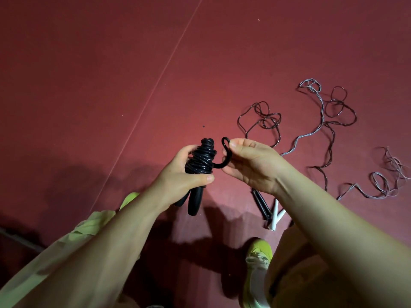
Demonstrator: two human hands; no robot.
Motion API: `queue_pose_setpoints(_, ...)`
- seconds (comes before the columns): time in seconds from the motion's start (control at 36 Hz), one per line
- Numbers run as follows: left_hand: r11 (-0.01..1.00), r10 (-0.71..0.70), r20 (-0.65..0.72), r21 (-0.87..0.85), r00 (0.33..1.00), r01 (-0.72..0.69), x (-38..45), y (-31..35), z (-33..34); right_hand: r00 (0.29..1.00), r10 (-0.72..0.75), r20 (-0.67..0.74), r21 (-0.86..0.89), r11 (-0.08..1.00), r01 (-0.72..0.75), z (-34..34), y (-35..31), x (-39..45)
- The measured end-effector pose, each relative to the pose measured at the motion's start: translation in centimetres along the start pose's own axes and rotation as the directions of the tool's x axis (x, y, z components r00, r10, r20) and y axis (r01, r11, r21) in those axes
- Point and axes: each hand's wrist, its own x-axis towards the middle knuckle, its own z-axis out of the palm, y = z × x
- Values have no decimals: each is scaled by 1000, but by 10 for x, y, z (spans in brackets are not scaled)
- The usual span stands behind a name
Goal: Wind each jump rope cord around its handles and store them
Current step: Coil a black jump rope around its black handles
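Black jump rope [201, 161], cord mostly coiled round its two black handles [193, 202], sits mid-frame, gripped by the left hand [178, 176] with thumb across the coil; the right hand [251, 162] pinches the free end loop [226, 152] at the bundle's 3 o'clock. On the red floor [111, 85] toward 3 o'clock lie two loose thin ropes [320, 121] (tangled, unwound), their black and white handles [269, 210] at 5 o'clock beside a yellow-green shoe [260, 252].

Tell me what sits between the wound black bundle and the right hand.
In the head view, only a short free loop of black cord spans from the wound bundle in the left hand to the right hand, which pinches it.
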Motion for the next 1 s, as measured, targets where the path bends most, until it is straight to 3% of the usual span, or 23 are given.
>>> queue_pose_setpoints(0.25, 998, 60, 77, -2, 995, -60, -2, -4, 1, 983, 172, -68, -33, 984, -175, -3, 1, -1)
queue_pose_setpoints(0.53, 999, 45, 47, 25, 998, -46, -2, -3, -1, 997, 0, -75, -276, 961, -21, -2, 3, -2)
queue_pose_setpoints(0.72, 997, 61, 121, 41, 991, -66, -3, -6, -1, 998, 61, 23, -407, 912, -47, -5, -1, -3)
queue_pose_setpoints(1.0, 996, 85, 247, -49, 965, -76, -9, 0, -3, 952, 216, 216, -295, 944, -147, -14, -8, -8)
